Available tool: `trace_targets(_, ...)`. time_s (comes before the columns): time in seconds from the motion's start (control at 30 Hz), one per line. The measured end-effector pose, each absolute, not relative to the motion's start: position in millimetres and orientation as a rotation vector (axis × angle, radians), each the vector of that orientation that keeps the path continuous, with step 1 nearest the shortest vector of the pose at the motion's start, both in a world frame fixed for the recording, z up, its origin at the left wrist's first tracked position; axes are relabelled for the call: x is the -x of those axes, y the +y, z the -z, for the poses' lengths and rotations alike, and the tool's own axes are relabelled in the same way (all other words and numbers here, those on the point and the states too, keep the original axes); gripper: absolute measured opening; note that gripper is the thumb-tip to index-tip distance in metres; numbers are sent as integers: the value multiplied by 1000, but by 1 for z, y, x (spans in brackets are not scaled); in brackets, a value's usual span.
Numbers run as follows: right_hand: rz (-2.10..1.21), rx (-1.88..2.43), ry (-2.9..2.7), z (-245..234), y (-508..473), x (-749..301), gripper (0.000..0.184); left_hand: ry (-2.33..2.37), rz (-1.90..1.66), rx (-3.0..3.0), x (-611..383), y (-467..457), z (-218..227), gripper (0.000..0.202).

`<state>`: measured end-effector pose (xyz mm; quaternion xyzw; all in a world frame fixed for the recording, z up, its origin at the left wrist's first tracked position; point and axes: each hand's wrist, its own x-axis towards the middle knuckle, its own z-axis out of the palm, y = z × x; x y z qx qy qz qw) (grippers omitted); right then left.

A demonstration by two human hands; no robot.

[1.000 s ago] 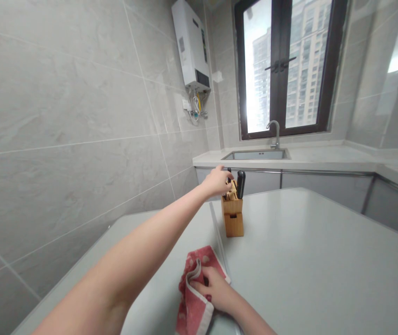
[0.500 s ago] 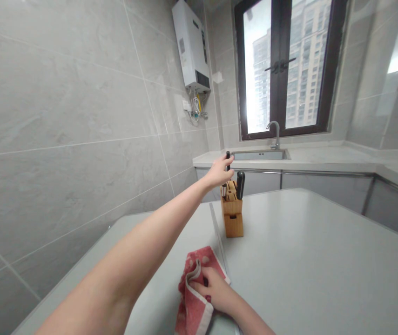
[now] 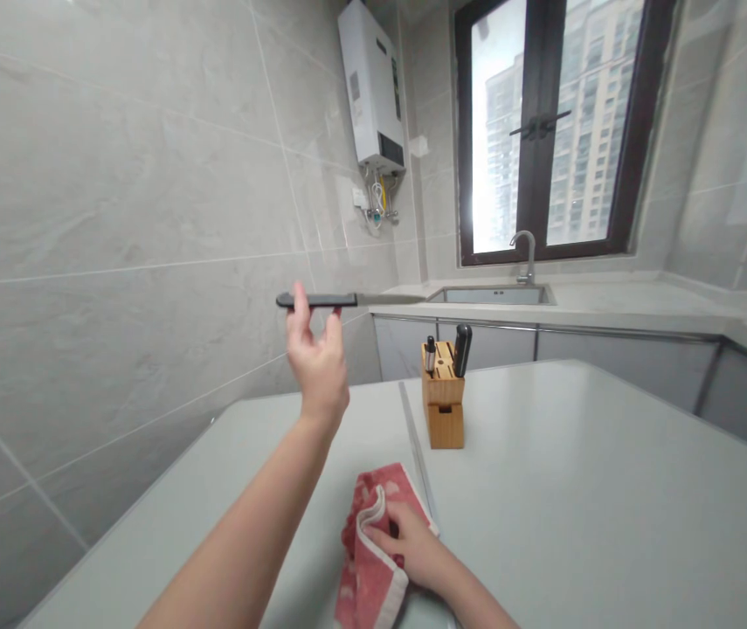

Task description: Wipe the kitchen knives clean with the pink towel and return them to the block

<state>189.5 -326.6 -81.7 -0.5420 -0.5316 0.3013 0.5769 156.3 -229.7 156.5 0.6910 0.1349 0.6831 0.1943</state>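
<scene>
My left hand (image 3: 317, 349) is closed around the black handle of a knife (image 3: 390, 300), held level in the air with its blade toward the right. To the right and below that hand stands a wooden knife block (image 3: 445, 426) on the table. A large black-handled knife (image 3: 462, 349) and a smaller black-topped tool (image 3: 430, 356) sit in its slots. My right hand (image 3: 412, 546) grips a folded red cloth (image 3: 373, 572) with a pale border, low over the near part of the table.
The pale table (image 3: 596, 489) has a seam (image 3: 416, 437) running past the block. Behind it, a white counter (image 3: 615, 293) holds a sink (image 3: 497, 295) and a faucet (image 3: 528, 253). A tiled wall (image 3: 150, 175) rises at left, with a water heater (image 3: 373, 87) in the corner.
My left hand has lifted the knife out of the block and moved it left, turning it from upright to level. My right hand stays on the cloth. The view has shifted slightly.
</scene>
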Motion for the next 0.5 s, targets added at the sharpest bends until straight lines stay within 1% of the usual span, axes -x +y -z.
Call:
trace_targets(0.1,-726,1278,-1189,86,-322,-189,33,547,-1695,-1836,-123,-223,-86,55)
trace_targets(0.17,-763,1251,-1105,86,-320,-188,36,561,-1580,-1714,-103,-221,-39,55)
trace_targets(0.27,-801,1235,-887,86,-316,-187,42,550,-1493,-1504,-78,-220,15,52)
trace_targets(0.37,-865,1135,-680,86,-311,-188,44,541,-1439,-1414,-64,-220,46,53)
trace_targets(0.5,-925,921,-481,88,-307,-190,37,395,-1391,-1285,-61,-222,62,58)
